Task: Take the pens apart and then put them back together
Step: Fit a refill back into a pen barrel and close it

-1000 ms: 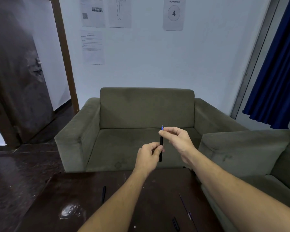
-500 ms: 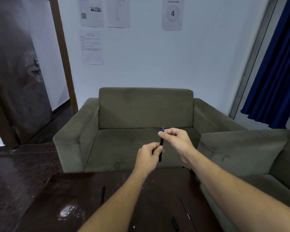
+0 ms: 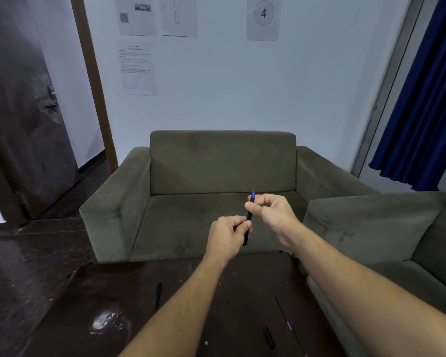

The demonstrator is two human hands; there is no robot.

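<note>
I hold a black pen (image 3: 249, 217) upright in front of me, its blue tip pointing up. My left hand (image 3: 228, 234) grips the lower barrel. My right hand (image 3: 272, 211) pinches the upper end just below the blue tip. On the dark table (image 3: 108, 287) below lie a black pen body (image 3: 158, 295) at the left, a thin refill (image 3: 282, 309) at the right, and a black cap (image 3: 268, 337) near the front edge.
A green armchair (image 3: 191, 176) stands right behind the table. A second green sofa (image 3: 386, 228) runs along the right. A dark door (image 3: 23, 112) stands at the left and a blue curtain (image 3: 422, 99) hangs at the right.
Both hands keep their grip on the pen. My right hand's fingers have shifted slightly at the pen's upper end; the pen's position is almost unchanged.
</note>
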